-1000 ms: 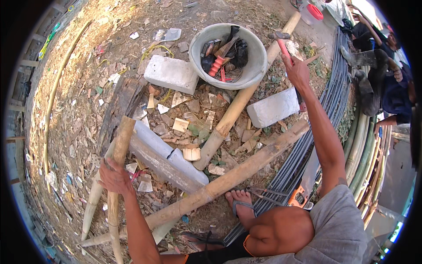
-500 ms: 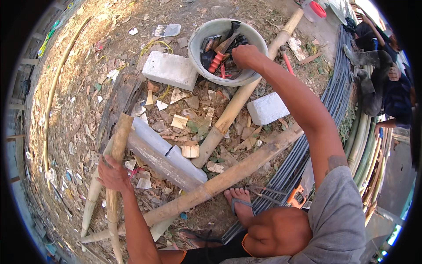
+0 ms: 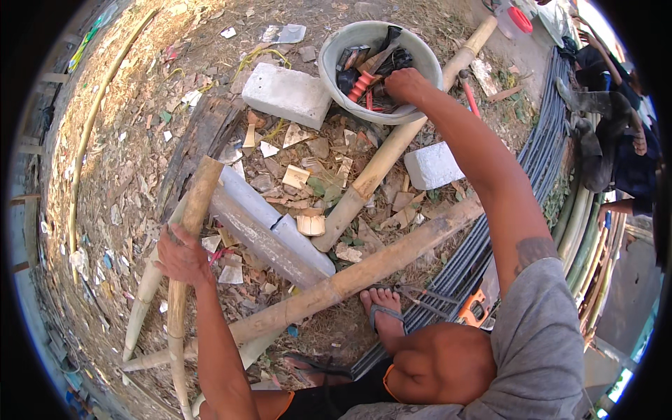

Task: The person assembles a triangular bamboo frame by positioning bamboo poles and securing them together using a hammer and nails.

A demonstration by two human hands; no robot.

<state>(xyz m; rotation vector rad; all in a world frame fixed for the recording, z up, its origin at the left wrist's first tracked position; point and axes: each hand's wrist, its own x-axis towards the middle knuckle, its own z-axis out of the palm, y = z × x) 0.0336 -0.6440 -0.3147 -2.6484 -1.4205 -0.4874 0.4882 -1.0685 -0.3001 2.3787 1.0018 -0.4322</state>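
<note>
My left hand (image 3: 183,255) is wrapped round a bamboo pole (image 3: 178,322), just below its cut upper end. The pole stands tilted, beside another pale pole (image 3: 143,308). My right hand (image 3: 407,87) reaches over the rim of a grey bucket (image 3: 327,82), its fingers curled and their tips hidden among the contents. A tool with a ridged orange-red handle (image 3: 361,87) lies there with dark items and small red-handled pieces. Under the bucket's right side runs a thick bamboo length (image 3: 383,159). Another bamboo pole (image 3: 378,269) slants across in front of my feet.
Two concrete blocks (image 3: 287,96) lie near the bucket. A red-handled hammer (image 3: 470,96) rests beside the bamboo. At the right are steel bars (image 3: 521,171), an orange-handled saw (image 3: 474,308) and another person (image 3: 616,112). A grey channel piece (image 3: 304,245) and bamboo offcuts litter the ground.
The view has shifted, so the scene sits slightly higher and mostly further right. My left hand stays on the bamboo pole; my right hand remains in the bucket, slightly lower against its rim.
</note>
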